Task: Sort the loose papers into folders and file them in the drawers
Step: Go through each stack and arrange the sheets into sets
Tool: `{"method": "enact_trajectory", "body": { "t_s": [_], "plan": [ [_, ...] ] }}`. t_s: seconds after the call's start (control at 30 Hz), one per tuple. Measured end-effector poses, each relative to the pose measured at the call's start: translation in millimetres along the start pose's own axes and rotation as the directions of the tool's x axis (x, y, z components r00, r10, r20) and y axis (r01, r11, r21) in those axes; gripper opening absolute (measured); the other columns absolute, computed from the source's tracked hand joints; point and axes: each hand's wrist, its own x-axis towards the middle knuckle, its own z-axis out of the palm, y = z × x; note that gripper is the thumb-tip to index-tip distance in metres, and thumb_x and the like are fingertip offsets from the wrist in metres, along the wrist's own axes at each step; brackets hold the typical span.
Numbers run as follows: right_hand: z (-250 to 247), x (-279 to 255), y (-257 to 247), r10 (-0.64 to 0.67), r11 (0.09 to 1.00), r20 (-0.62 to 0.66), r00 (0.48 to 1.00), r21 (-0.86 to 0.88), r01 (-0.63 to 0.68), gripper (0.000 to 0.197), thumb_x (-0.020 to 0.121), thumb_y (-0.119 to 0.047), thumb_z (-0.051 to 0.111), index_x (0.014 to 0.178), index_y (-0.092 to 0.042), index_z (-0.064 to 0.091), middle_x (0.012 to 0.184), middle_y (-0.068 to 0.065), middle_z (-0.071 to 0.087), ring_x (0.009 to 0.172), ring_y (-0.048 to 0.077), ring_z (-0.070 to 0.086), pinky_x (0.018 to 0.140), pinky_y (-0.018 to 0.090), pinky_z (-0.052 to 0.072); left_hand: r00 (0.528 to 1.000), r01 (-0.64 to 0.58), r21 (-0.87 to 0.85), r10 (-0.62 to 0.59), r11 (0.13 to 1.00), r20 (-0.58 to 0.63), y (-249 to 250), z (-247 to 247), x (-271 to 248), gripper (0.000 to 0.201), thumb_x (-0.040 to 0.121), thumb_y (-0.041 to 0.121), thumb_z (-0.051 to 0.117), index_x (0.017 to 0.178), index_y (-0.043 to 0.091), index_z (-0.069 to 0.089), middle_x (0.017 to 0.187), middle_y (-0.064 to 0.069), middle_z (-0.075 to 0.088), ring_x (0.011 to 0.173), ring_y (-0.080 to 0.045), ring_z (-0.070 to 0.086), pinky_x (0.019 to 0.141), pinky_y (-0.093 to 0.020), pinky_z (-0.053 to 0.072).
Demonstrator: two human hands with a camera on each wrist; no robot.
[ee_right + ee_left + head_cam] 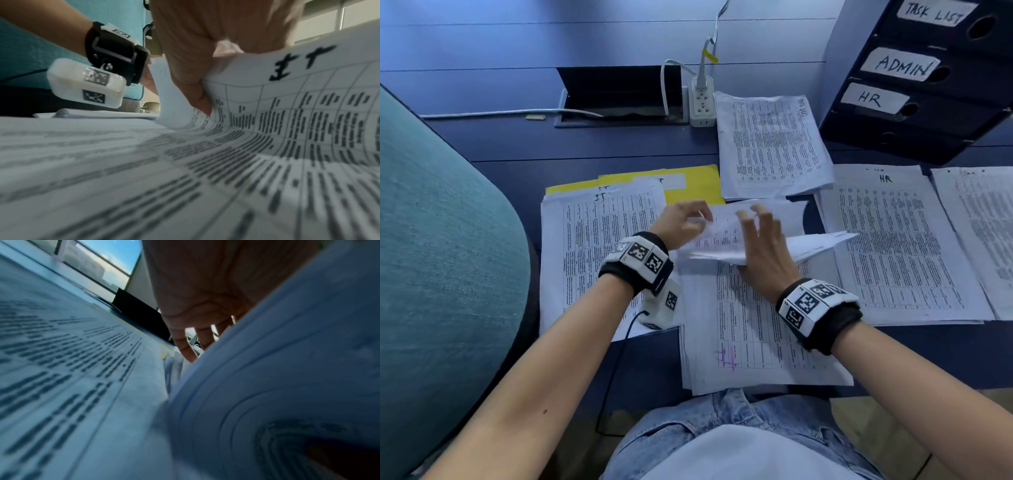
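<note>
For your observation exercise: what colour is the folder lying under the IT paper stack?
Yellow; the folder shows best in the head view.

Dark blue desk [524,144] — paper stacks [900,240], yellow folder [695,185], power strip [702,102], drawer unit [914,102]

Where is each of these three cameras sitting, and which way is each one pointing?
Head: worn on the head, looking down at the desk; shows both forearms, left hand and right hand, each with a grip on the lifted sheets.
Left wrist: low under the left hand, facing along its fingers over printed pages.
Right wrist: low under the right hand, facing the lifted sheets, marked IT; the left wrist's band shows too.
Shared: all three see the lifted sheets.
</note>
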Motion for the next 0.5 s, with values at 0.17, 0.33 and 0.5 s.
{"method": "enact_trajectory", "body": {
  "t_s": [0.17, 0.33, 0.5],
  "plan": [
    [-12.5, 5.6, -2.7, 0.052, 0.928, 0.007, 0.999, -0.371, -0.046, 0.044, 0.032, -0.012, 0.079, 0.074, -0.017, 0.066, 0.116, 0.01, 0.052, 0.108, 0.025, 0.035, 0.087, 0.04, 0.023, 0.97, 0.164, -0.26, -0.107, 0.952, 0.219, 14.6, -6.8, -1.8, 0.026, 0.074, 0.022, 0.04, 0.068, 0.008, 0.061, 0.079, -0.006, 0.065, 0.074, -0.012, 0.057, 0.071, -0.021, 0.046],
    [-14.3, -6.2, -10.7, 0.076, 0.935, 0.279, 0.957, -0.353, 0.029, 0.038, 0.069, -0.01, 0.065, 0.106, -0.017, 0.065, 0.127, 0.015, 0.051, 0.123, 0.031, 0.041, 0.101, 0.05, 0.014, 0.979, 0.189, 0.309, -0.202, 0.932, 0.009, -1.0, 5.0, 14.6, 0.043, 0.093, 0.017, 0.043, 0.135, 0.01, 0.043, 0.14, -0.009, 0.041, 0.13, -0.024, 0.034, 0.106, -0.04, 0.032],
    [-11.4, -23.9, -17.8, 0.096, 0.951, 0.455, 0.885, -0.304, 0.053, 0.036, 0.039, -0.009, 0.078, 0.073, -0.012, 0.069, 0.095, 0.019, 0.06, 0.082, 0.04, 0.06, 0.068, 0.047, 0.05, 0.979, 0.195, 0.468, -0.203, 0.862, -0.033, -7.6, 14.7, 18.3, 0.051, 0.091, 0.022, 0.048, 0.139, 0.012, 0.036, 0.137, -0.01, 0.04, 0.128, -0.025, 0.033, 0.103, -0.043, 0.035]
  ]
}}
